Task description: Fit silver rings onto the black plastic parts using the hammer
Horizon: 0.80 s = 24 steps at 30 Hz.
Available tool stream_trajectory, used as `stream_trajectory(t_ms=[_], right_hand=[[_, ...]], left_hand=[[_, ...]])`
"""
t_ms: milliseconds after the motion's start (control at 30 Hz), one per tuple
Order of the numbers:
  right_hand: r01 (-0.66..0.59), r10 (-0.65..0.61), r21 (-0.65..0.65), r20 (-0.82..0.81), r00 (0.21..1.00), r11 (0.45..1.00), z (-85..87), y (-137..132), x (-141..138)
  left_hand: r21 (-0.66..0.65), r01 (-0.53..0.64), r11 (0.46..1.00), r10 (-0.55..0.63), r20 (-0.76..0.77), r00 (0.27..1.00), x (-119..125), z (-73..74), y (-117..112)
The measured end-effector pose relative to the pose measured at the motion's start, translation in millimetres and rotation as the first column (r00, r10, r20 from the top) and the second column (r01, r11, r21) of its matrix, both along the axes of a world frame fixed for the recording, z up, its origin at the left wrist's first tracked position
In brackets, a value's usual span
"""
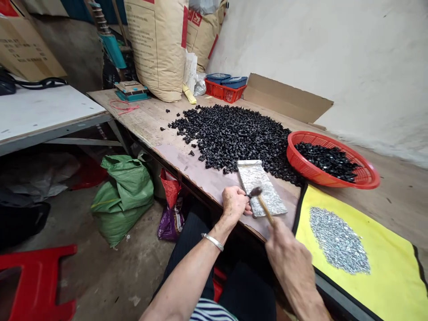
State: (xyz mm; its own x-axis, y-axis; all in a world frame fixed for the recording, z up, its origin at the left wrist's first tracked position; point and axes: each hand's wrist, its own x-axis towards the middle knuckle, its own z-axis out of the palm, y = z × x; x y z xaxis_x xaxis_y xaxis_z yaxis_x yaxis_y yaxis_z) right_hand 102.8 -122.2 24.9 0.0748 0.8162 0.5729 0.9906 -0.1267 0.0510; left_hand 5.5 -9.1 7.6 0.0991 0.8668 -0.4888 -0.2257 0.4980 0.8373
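My left hand, a silver bangle on its wrist, is closed in a pinch on a small dark piece at the left edge of a grey metal block on the wooden bench. My right hand grips the wooden handle of a small hammer, whose dark head rests over the block just beside the left fingertips. A big heap of small black plastic parts spreads behind the block. To the right, a red basket holds more black parts, and a pile of small silver pieces lies on a yellow mat.
Large paper sacks, a small red crate with blue trays and a cardboard flap stand at the back of the bench. A white table is at left. Green bags, a purple bag and a red stool sit on the floor.
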Motion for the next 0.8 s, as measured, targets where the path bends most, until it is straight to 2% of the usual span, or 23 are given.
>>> stream_trajectory(t_ms=[67,100,200,233,367,433,500,567,633,700,733,800], right_hand=[[-0.012,0.017,-0.07,0.07,0.997,0.997,-2.1,0,0],[-0.019,0.023,-0.05,0.072,0.997,0.999,-1.6,0,1],[0.015,-0.016,0.117,0.003,1.0,0.993,1.1,0,0],[0.035,-0.035,0.127,0.001,0.999,0.991,0.7,0,0],[0.037,-0.025,-0.082,0.139,0.99,0.996,-5.6,1,0],[0.033,-0.023,-0.076,0.135,0.991,0.997,-6.6,0,0],[0.063,-0.065,0.038,0.073,0.995,0.997,-6.8,-2,-1],[0.094,-0.095,0.052,0.027,0.995,0.994,-8.9,-4,-4],[0.105,-0.104,-0.083,0.008,0.995,0.991,-12.4,-4,-5],[0.117,-0.135,-0.241,-0.059,0.989,0.963,-14.4,-2,-1],[0.116,-0.158,-0.272,-0.139,0.978,0.955,-14.0,0,3],[0.078,-0.17,-0.25,-0.372,0.913,0.965,-11.2,6,13]], left_hand=[[0.0,0.003,1.0,-0.003,-0.005,1.0,0,-0.6,0],[-0.001,0.005,1.0,-0.005,-0.006,1.0,0,-0.6,0],[-0.006,0.007,1.0,-0.007,-0.007,1.0,0,0.6,0],[-0.009,0.005,1.0,-0.005,-0.008,1.0,0,1.2,0],[-0.012,0.0,1.0,0.0,-0.016,1.0,0,1.7,0],[-0.006,0.003,1.0,-0.003,-0.016,1.0,0,0.7,0],[-0.001,0.008,1.0,-0.008,-0.014,1.0,0,-0.6,0],[-0.002,0.007,1.0,-0.007,-0.011,1.0,0,-1.7,1],[-0.003,-0.002,1.0,0.002,-0.009,1.0,0,-2.1,1],[0.0,-0.008,1.0,0.008,-0.006,1.0,1,-1.9,1],[0.003,-0.009,1.0,0.009,-0.003,1.0,1,-1.6,1],[0.014,-0.008,1.0,0.008,0.007,1.0,0,-1.0,0]])
